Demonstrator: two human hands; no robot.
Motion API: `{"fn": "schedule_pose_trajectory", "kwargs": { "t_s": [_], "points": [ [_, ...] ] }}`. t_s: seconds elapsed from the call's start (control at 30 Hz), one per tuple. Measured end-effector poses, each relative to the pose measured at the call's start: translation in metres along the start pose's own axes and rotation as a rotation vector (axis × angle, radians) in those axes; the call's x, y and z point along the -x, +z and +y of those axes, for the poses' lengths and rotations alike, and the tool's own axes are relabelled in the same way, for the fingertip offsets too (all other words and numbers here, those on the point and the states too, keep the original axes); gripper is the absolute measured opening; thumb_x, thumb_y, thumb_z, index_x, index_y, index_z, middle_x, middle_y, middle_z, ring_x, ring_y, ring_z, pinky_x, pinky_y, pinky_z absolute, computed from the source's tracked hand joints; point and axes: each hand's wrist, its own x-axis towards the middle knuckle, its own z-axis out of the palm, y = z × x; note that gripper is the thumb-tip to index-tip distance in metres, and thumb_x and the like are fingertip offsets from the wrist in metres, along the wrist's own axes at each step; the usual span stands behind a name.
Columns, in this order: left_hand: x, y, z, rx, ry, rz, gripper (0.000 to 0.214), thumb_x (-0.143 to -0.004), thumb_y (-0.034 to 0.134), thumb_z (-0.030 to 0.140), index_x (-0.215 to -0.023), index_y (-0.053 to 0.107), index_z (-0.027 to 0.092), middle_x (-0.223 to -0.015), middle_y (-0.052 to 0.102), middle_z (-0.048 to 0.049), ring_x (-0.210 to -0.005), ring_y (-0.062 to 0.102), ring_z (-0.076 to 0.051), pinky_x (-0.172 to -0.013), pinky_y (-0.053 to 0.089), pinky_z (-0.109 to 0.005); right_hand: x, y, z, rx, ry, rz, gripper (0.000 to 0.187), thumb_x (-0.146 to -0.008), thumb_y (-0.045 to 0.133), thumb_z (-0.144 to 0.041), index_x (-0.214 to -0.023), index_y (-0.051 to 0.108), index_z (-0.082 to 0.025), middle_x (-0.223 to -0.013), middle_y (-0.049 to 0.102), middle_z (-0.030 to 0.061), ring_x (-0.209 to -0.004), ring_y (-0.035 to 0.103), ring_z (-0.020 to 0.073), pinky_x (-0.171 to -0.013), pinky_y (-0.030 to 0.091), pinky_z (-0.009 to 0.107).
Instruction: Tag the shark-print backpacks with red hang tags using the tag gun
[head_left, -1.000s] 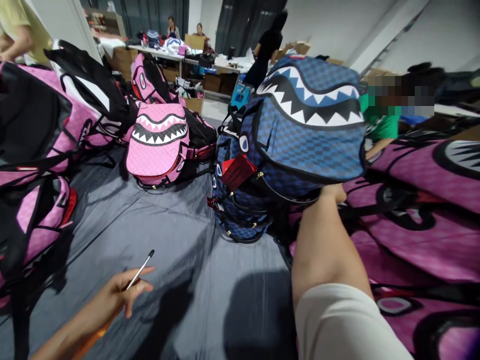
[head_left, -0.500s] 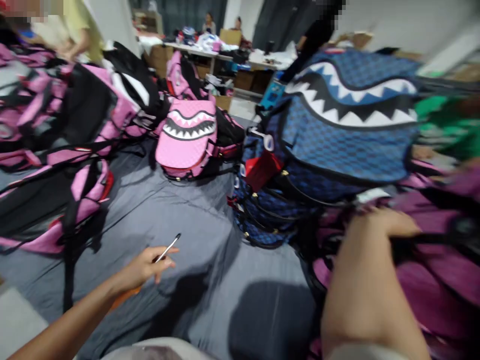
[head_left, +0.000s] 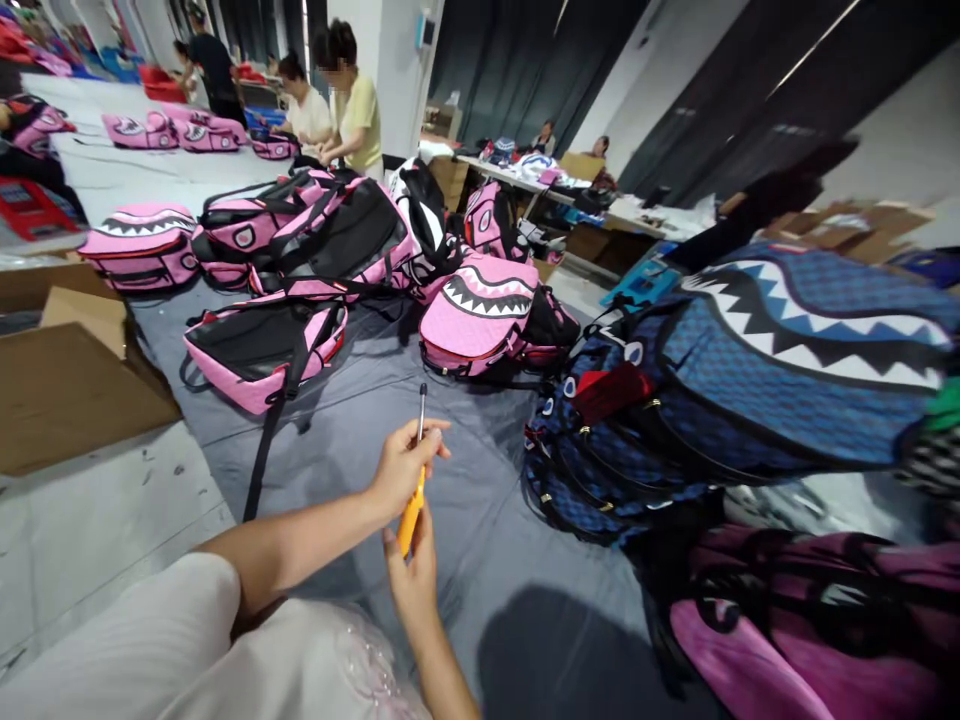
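Both my hands are on an orange long-nosed lighter (head_left: 410,520), its thin metal neck and dark tip pointing up and away from me. My left hand (head_left: 401,468) is closed around the upper part, where handle meets neck. Below it, my right hand (head_left: 414,575) grips the lower handle between thumb and fingers. Beyond my hands lies a pink backpack (head_left: 480,310) with a shark-mouth print. To the right a large blue checkered backpack (head_left: 795,350) with the same kind of print carries a red tag (head_left: 611,392).
Grey cloth (head_left: 367,400) covers the table. A pink-and-black backpack (head_left: 262,350) lies at left with its strap trailing. More pink backpacks (head_left: 810,620) fill the near right. An open cardboard box (head_left: 82,380) stands at the left edge. People (head_left: 360,125) work behind the far bags.
My right hand has left the pink bags on the right and joined my left hand at the lighter. My view has swung left, and the lighter now points more upright.
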Motion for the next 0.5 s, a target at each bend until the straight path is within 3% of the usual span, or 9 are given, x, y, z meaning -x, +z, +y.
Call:
{"fn": "schedule_pose_trajectory", "kwargs": {
  "t_s": [0.1, 0.17, 0.23, 0.3, 0.37, 0.5],
  "points": [
    [0.009, -0.004, 0.007, 0.017, -0.025, -0.111, 0.055, -0.081, 0.067, 0.058, -0.116, 0.065, 0.016, -0.082, 0.069, -0.0043, -0.056, 0.05, -0.008, -0.053, 0.038, -0.021, -0.015, -0.006, -0.021, 0.044, -0.056, 0.025, 0.049, -0.085, 0.058, -0.042, -0.128, 0.057, -0.018, -0.118, 0.069, 0.013, -0.109, 0.066, 0.0279, -0.094, 0.055, 0.04],
    [0.002, -0.009, 0.006, -0.041, -0.016, -0.245, 0.065, -0.079, 0.071, 0.056, -0.131, 0.059, 0.019, -0.108, 0.071, -0.0106, -0.079, 0.063, -0.014, -0.065, 0.047, -0.024, -0.03, -0.021, -0.034, 0.128, -0.085, 0.066, 0.04, -0.085, 0.055, -0.038, -0.117, 0.06, -0.017, -0.101, 0.072, 0.0108, -0.092, 0.069, 0.0256, -0.084, 0.057, 0.038],
    [-0.021, -0.019, 0.002, -0.157, 0.047, -0.312, 0.078, -0.075, 0.076, 0.05, -0.143, 0.051, 0.021, -0.135, 0.061, -0.0151, -0.109, 0.063, -0.022, -0.083, 0.052, -0.031, -0.041, -0.041, -0.041, 0.262, -0.095, 0.197, 0.036, -0.082, 0.054, -0.036, -0.111, 0.06, -0.017, -0.098, 0.071, 0.0104, -0.09, 0.069, 0.0254, -0.084, 0.056, 0.038],
    [-0.06, -0.035, -0.001, -0.318, 0.109, -0.305, 0.081, -0.077, 0.076, 0.043, -0.148, 0.046, 0.02, -0.147, 0.052, -0.0171, -0.124, 0.056, -0.028, -0.097, 0.05, -0.04, -0.042, -0.064, -0.041, 0.427, -0.07, 0.35, 0.034, -0.079, 0.053, -0.037, -0.106, 0.061, -0.018, -0.098, 0.071, 0.0108, -0.091, 0.069, 0.0272, -0.086, 0.055, 0.041],
    [-0.114, -0.056, -0.001, -0.494, 0.168, -0.287, 0.073, -0.081, 0.071, 0.036, -0.147, 0.048, 0.016, -0.148, 0.051, -0.0187, -0.127, 0.056, -0.03, -0.104, 0.047, -0.046, -0.036, -0.087, -0.037, 0.586, 0.009, 0.468, 0.033, -0.076, 0.052, -0.04, -0.101, 0.062, -0.021, -0.096, 0.071, 0.0109, -0.088, 0.07, 0.0304, -0.084, 0.056, 0.045],
    [-0.254, -0.09, 0.01, -0.724, 0.277, -0.256, 0.062, -0.08, 0.07, 0.026, -0.138, 0.056, 0.01, -0.145, 0.054, -0.021, -0.125, 0.058, -0.032, -0.111, 0.042, -0.046, -0.016, -0.105, -0.037, 0.777, 0.215, 0.628, 0.028, -0.073, 0.057, -0.046, -0.093, 0.065, -0.029, -0.088, 0.071, 0.009, -0.088, 0.071, 0.0369, -0.081, 0.059, 0.052]
  ]
}}
